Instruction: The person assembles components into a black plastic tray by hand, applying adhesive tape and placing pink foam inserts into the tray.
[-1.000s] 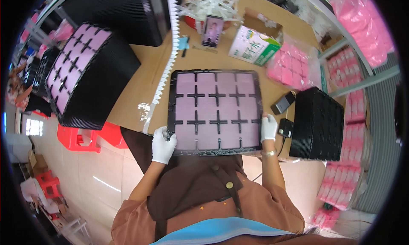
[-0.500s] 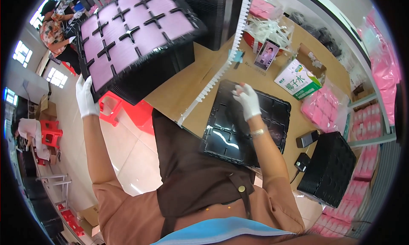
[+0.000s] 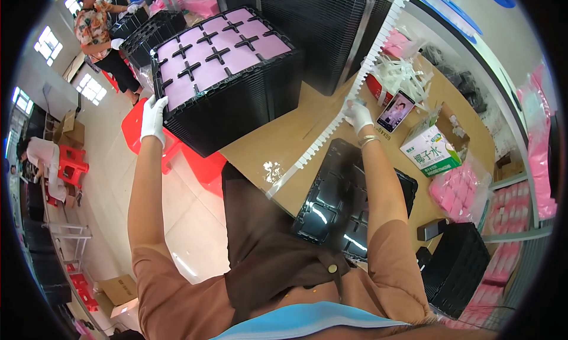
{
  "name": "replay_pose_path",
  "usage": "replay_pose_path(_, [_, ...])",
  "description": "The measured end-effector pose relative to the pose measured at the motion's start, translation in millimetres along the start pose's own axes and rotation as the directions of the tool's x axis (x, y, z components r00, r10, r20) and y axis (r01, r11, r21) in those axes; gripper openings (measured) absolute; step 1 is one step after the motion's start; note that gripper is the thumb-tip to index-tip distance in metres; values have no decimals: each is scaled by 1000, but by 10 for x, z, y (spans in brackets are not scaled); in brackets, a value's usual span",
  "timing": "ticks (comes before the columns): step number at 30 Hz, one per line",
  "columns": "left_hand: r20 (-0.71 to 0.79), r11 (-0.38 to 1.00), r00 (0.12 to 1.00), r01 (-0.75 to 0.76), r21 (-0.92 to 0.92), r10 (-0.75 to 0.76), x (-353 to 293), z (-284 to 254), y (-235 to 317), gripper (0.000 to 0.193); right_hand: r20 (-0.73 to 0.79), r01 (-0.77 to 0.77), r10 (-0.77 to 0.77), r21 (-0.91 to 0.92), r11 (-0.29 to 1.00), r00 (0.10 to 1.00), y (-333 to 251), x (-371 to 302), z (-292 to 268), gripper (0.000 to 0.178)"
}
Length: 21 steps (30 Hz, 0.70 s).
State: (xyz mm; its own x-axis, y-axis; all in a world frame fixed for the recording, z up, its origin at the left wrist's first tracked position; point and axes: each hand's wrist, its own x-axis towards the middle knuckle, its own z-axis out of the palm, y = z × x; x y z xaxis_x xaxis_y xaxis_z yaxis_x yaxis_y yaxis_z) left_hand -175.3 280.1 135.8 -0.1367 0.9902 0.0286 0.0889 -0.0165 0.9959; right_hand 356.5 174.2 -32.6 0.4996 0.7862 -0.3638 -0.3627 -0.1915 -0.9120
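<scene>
A stack of black plastic trays (image 3: 236,103) stands at the far left of the table, its top tray filled with pink pieces (image 3: 204,59) between black cross-shaped ribs. My white-gloved left hand (image 3: 153,120) grips the stack's near left corner, with the thumb at the rim. My right hand (image 3: 359,115), also gloved, is down by a white toothed strip (image 3: 319,143) on the cardboard. Its fingers look drawn together; whatever lies between them is hidden and blurred. Under my right forearm lies a shiny black tray (image 3: 331,192), partly covered by the arm.
Beyond the strip are a phone (image 3: 395,111), a red bowl of white strips (image 3: 402,82), an opened carton (image 3: 435,144) and bagged pink pieces (image 3: 455,189). Tall black tray stacks (image 3: 313,29) rise behind. Red stools (image 3: 201,171) stand left; a co-worker (image 3: 97,29) handles trays farther off.
The tray stack has come down and levelled, with my left hand still on its corner. My right hand has moved from above the shiny tray to the toothed strip. The view has shifted.
</scene>
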Motion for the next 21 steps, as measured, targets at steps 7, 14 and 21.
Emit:
replay_pose_path(7, [-42, 229, 322, -568, 791, 946, -612, 570, 468, 41, 179, 266, -262, 4, 964, 948, -544, -1055, 274, 36])
replay_pose_path(14, [780, 736, 544, -656, 165, 309, -1557, 1777, -442, 49, 478, 367, -416, 198, 909, 774, -1155, -2170, 484, 47])
replay_pose_path(21, [737, 952, 652, 303, -41, -176, -1916, 2145, -912, 23, 39, 340, -339, -33, 940, 940, -449, -2049, 216, 33])
